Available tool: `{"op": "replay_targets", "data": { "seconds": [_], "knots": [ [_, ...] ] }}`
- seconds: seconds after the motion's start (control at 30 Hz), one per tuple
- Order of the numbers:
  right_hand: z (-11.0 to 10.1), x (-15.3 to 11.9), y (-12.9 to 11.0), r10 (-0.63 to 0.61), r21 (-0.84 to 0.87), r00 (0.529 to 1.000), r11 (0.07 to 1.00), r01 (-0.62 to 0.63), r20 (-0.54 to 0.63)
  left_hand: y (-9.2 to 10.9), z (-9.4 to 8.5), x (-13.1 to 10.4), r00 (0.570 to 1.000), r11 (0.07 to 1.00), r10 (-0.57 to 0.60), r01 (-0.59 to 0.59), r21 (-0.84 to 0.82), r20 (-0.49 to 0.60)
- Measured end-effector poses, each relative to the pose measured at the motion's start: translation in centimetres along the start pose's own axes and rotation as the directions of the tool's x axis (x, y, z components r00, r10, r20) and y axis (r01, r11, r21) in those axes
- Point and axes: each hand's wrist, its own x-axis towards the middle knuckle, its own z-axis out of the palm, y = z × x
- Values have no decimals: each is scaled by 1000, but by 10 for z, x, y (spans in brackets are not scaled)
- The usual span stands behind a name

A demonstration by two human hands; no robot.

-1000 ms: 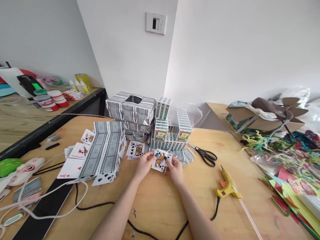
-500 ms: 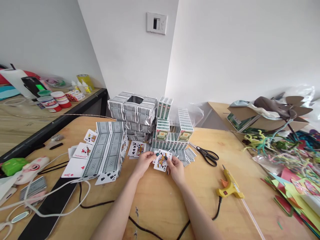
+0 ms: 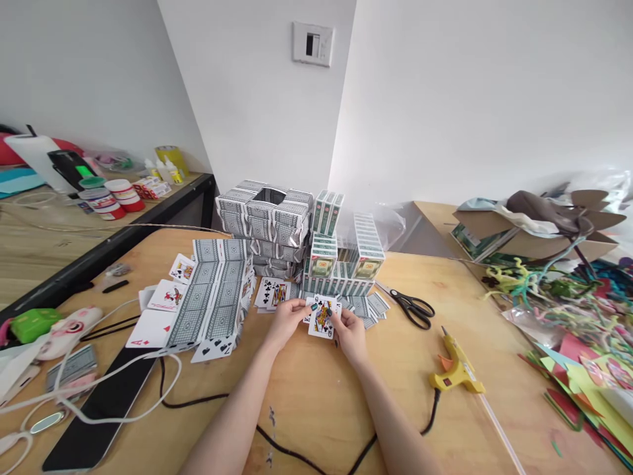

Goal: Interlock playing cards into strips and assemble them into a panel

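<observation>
Both hands meet over a few face-up playing cards [image 3: 322,323], a queen of clubs on top. My left hand [image 3: 291,322] pinches the cards' upper left side, and my right hand [image 3: 350,330] grips their right side with the thumb on the face. Just beyond lie loose face-down cards [image 3: 362,305], and face-up cards [image 3: 270,293] rest to the left. A folded structure of joined cards [image 3: 217,297] lies left of my hands. Behind stand a stacked block of woven cards [image 3: 271,221] and green card boxes [image 3: 324,260].
Black-handled scissors [image 3: 414,309] and a yellow glue gun [image 3: 455,369] lie to the right, with colored paper and pipe cleaners [image 3: 539,284] beyond. Black cable [image 3: 291,455] crosses the front. White cable [image 3: 123,419] and a black flat object [image 3: 99,415] are at left.
The view has shifted slightly. The cards in my hands are turned a little more upright, and my fingers have moved slightly on them.
</observation>
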Motion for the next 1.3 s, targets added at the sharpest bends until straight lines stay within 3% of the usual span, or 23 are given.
{"op": "replay_targets", "data": {
  "seconds": [0.57,1.3],
  "knots": [
    [-1,2,3,11,7,1000,1000,-11,14,2,0,-1,999,995,27,-24,97,-23],
    [-3,1,2,9,-38,1000,999,-8,28,-7,-2,4,999,996,18,-15,93,-34]
  ]
}}
